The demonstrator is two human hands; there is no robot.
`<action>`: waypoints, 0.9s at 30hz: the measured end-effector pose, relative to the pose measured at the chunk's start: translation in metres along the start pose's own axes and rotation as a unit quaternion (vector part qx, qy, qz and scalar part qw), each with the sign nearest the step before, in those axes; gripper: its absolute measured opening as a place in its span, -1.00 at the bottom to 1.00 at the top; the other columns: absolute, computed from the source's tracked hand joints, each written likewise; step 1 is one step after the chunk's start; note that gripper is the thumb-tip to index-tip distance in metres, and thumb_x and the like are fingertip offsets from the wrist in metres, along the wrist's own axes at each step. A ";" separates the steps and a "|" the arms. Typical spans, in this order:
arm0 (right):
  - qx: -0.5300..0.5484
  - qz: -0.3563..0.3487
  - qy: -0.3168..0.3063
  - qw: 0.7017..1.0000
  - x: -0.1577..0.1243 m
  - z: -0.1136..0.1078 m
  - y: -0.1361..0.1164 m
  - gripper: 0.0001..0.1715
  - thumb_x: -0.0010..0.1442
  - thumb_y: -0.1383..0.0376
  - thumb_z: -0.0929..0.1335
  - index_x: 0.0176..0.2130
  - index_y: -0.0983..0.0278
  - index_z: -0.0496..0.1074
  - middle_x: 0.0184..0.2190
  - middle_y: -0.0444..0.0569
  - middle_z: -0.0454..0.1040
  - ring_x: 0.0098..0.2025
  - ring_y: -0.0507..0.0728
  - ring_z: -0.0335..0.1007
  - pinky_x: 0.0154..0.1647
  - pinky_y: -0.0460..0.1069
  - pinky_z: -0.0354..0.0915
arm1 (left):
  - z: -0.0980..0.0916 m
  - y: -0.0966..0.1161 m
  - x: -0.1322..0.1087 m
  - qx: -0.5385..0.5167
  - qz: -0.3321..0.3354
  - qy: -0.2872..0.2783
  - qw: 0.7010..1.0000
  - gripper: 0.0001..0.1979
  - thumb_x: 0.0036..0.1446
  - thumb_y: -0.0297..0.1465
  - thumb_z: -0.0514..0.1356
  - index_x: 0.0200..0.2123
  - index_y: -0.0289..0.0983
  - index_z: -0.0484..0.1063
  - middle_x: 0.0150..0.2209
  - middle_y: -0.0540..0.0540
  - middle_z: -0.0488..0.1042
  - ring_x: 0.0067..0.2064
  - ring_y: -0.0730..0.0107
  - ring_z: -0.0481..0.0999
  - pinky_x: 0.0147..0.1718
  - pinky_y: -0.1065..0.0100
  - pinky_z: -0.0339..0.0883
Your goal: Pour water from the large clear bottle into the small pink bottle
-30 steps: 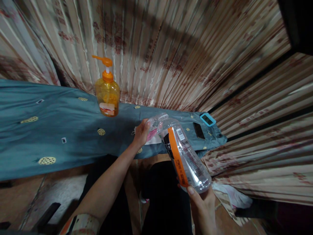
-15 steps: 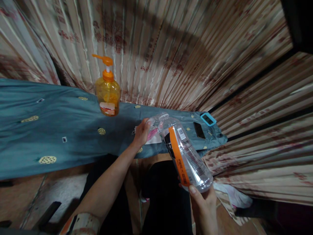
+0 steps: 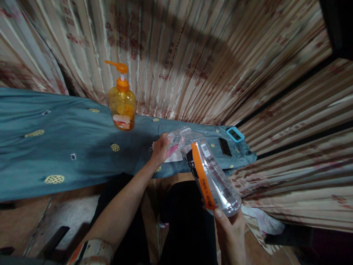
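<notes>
My right hand [image 3: 230, 232] grips the base of a large clear plastic bottle [image 3: 213, 176] with an orange and black label. The bottle is tilted with its neck pointing away, toward a smaller clear container [image 3: 174, 141] with a pink label. My left hand [image 3: 160, 149] is wrapped round the side of that smaller container, which rests on the teal cloth [image 3: 68, 147]. The big bottle's mouth sits right at the small container's top. Whether liquid flows between them is not visible.
An orange pump dispenser bottle [image 3: 122, 103] stands at the back of the cloth. A dark phone [image 3: 225, 147] and a small blue-framed device [image 3: 234, 134] lie at the cloth's right end. Striped curtains [image 3: 209, 62] hang behind and to the right. My dark trousers [image 3: 184, 221] are below.
The large bottle's base and my right hand have shifted slightly right and down. My left hand stays on the small container.
</notes>
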State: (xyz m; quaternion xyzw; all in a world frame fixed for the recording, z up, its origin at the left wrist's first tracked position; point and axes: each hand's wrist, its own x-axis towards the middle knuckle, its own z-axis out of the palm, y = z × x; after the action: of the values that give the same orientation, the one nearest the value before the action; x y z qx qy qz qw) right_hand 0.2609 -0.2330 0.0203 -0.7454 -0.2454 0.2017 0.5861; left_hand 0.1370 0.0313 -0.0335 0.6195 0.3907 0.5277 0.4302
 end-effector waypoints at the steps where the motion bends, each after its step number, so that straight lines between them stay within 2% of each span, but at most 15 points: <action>1: 0.000 0.000 0.003 1.000 0.000 0.001 -0.001 0.09 -0.11 -0.07 0.54 0.28 0.28 0.28 -0.05 0.09 0.59 -0.02 0.38 0.55 0.13 0.34 0.39 | 0.000 0.000 0.000 0.000 -0.001 -0.001 1.000 -0.55 0.35 -0.07 -0.04 -0.12 -0.27 0.48 -0.25 -0.11 0.59 -0.17 0.19 0.55 -0.11 0.25 0.41; 6: -0.002 0.007 0.016 1.000 -0.002 0.002 -0.009 0.15 -0.16 -0.09 0.55 0.28 0.33 0.29 -0.09 0.10 0.60 -0.04 0.37 0.53 0.20 0.36 0.30 | 0.001 0.001 0.001 -0.008 -0.004 0.001 1.000 -0.51 0.32 0.01 -0.05 -0.16 -0.24 0.47 -0.25 -0.11 0.58 -0.16 0.19 0.54 -0.10 0.25 0.40; 11: -0.016 -0.005 0.020 1.000 -0.001 0.001 -0.005 0.13 -0.15 -0.08 0.55 0.28 0.32 0.29 -0.03 0.12 0.59 -0.03 0.36 0.55 0.15 0.31 0.36 | 0.001 0.002 0.001 -0.016 -0.006 -0.001 1.000 -0.46 0.27 0.08 -0.06 -0.18 -0.24 0.45 -0.27 -0.12 0.56 -0.17 0.17 0.53 -0.11 0.23 0.38; 22: -0.006 -0.004 0.003 1.000 0.001 -0.001 0.003 0.10 -0.12 -0.06 0.55 0.29 0.29 0.28 -0.08 0.10 0.62 -0.04 0.38 0.57 0.12 0.34 0.39 | -0.001 0.003 0.000 -0.010 -0.003 -0.002 1.000 -0.54 0.31 -0.02 -0.04 -0.16 -0.24 0.46 -0.24 -0.13 0.58 -0.15 0.15 0.54 -0.09 0.21 0.39; 27: 0.006 -0.006 0.002 1.000 0.002 -0.003 0.008 0.09 -0.10 -0.04 0.55 0.30 0.27 0.27 -0.02 0.11 0.60 -0.02 0.38 0.57 0.14 0.35 0.38 | 0.000 0.002 0.000 -0.016 0.002 0.000 1.000 -0.56 0.32 -0.04 -0.03 -0.16 -0.23 0.46 -0.24 -0.13 0.57 -0.16 0.17 0.54 -0.09 0.22 0.40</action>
State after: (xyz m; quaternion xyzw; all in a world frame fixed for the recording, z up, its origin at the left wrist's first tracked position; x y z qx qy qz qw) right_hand 0.2655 -0.2356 0.0133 -0.7408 -0.2480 0.1979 0.5921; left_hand 0.1373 0.0308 -0.0313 0.6128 0.3811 0.5352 0.4391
